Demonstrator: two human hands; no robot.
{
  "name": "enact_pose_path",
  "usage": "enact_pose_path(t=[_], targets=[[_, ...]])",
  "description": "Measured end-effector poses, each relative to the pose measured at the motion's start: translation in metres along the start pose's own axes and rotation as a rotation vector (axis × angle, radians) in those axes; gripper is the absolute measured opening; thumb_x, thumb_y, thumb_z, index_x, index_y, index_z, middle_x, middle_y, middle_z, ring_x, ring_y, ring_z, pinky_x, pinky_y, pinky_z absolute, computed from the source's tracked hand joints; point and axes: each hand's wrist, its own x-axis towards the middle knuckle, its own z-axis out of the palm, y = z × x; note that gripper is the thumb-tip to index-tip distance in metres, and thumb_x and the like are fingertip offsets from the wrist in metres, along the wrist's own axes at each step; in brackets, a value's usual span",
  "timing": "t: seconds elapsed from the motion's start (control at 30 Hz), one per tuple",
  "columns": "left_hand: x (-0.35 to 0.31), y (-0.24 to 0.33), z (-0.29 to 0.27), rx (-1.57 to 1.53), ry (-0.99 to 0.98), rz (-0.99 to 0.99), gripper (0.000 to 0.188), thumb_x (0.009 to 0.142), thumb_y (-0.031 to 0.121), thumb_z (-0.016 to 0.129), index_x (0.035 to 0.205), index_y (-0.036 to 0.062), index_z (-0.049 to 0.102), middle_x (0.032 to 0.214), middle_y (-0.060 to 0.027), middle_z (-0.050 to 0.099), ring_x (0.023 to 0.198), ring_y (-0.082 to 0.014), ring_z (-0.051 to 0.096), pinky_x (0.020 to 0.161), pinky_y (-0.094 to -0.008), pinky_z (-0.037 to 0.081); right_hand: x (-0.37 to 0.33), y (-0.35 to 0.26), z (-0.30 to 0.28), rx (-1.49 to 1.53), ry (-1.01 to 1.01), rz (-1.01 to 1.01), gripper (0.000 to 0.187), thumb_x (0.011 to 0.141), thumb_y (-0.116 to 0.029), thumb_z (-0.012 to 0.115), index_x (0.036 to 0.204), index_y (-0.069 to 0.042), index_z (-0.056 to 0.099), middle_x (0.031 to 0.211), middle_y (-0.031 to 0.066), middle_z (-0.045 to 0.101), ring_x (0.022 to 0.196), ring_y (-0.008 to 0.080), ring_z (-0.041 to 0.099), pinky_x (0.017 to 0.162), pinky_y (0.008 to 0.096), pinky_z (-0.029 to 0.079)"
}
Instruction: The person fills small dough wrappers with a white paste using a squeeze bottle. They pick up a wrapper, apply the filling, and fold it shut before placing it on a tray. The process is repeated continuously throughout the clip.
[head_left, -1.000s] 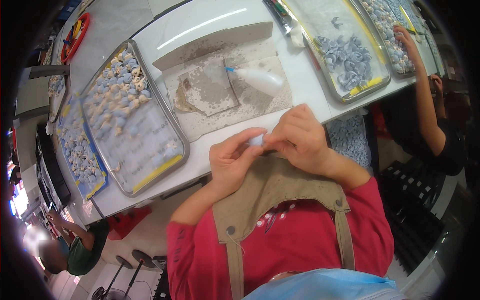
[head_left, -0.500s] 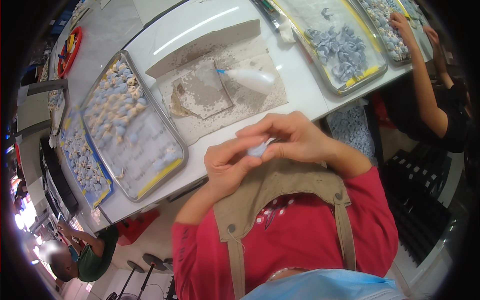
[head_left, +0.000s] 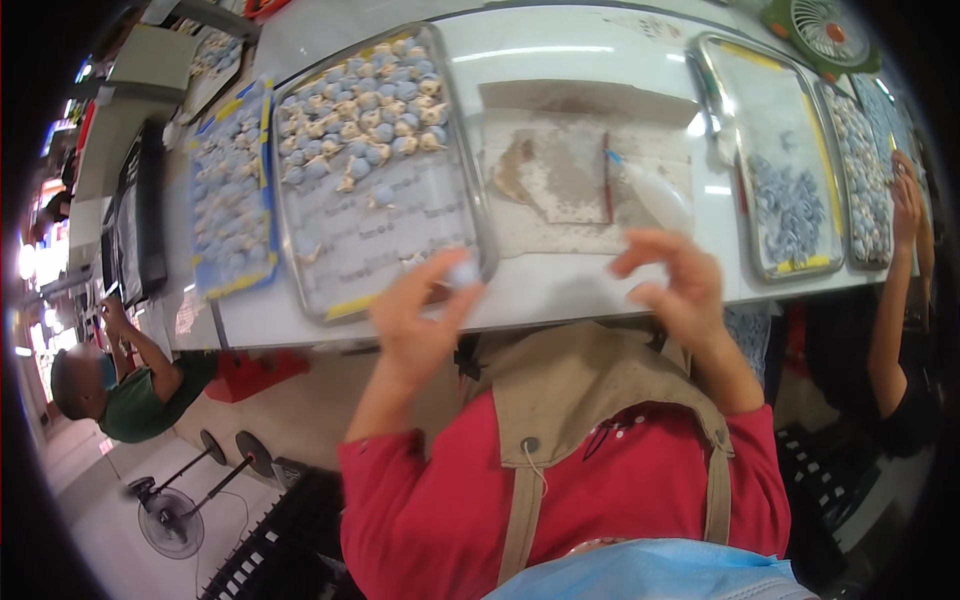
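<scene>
My left hand point(head_left: 418, 312) pinches a small pale blue-grey piece point(head_left: 462, 272) between thumb and fingers, near the lower right corner of a metal tray point(head_left: 488, 235). In that tray sit several rows of small blue-and-cream figures point(head_left: 365, 110), mostly in its far half. My right hand point(head_left: 685, 285) is raised with fingers apart and nothing in it, in front of a stained cardboard sheet point(head_left: 560, 238). On the cardboard lies a white squeeze bottle point(head_left: 655, 195) with a blue tip.
A second metal tray point(head_left: 805, 268) at the right holds curled blue-grey pieces point(head_left: 785, 205). Further right, a co-worker's hand point(head_left: 905, 210) is beside another filled tray point(head_left: 862, 190). A blue-rimmed tray point(head_left: 232, 285) stands at the left, and a green fan point(head_left: 825, 35) at the far right.
My hands have parted: the left moved toward the left tray with the blue-grey piece, and the right let go and spread its fingers. The view has turned.
</scene>
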Motion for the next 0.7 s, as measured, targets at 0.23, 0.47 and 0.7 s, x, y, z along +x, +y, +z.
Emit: enact_pose_path(t=[0.23, 0.47, 0.7], targets=[[0.009, -0.061, -0.043, 0.368, 0.053, 0.069, 0.025, 0.070, 0.015, 0.074, 0.090, 0.0046, 0.064, 0.074, -0.0083, 0.062, 0.058, -0.0175, 0.056, 0.054, -0.0278, 0.044, 0.012, 0.014, -0.022, -0.391, 0.434, -0.054, 0.018, 0.080, -0.002, 0.063, 0.097, 0.002, 0.062, 0.086, 0.0075, 0.065, 0.080, 0.0126, 0.059, 0.074, 0.0235, 0.045], [0.074, -0.064, -0.029, 0.602, -0.047, -0.011, 0.028, 0.075, 0.024, 0.068, 0.097, 0.0088, 0.059, 0.078, -0.0113, 0.061, 0.072, -0.0283, 0.060, 0.063, -0.0396, 0.046, 0.025, 0.028, -0.040, -0.805, 0.474, -0.094, 0.027, 0.079, -0.013, 0.066, 0.103, -0.002, 0.061, 0.092, 0.0098, 0.062, 0.082, 0.0210, 0.057, 0.074, 0.0305, 0.045], [0.069, -0.046, -0.025, 0.463, 0.012, -0.108, 0.018, 0.079, 0.010, 0.060, 0.096, 0.0058, 0.056, 0.078, -0.0107, 0.061, 0.073, -0.0239, 0.061, 0.061, -0.0342, 0.047, 0.010, 0.033, -0.035, -0.820, 0.357, -0.035, 0.039, 0.070, -0.023, 0.073, 0.101, -0.004, 0.060, 0.088, 0.0110, 0.061, 0.076, 0.0240, 0.056, 0.069, 0.0340, 0.044]])
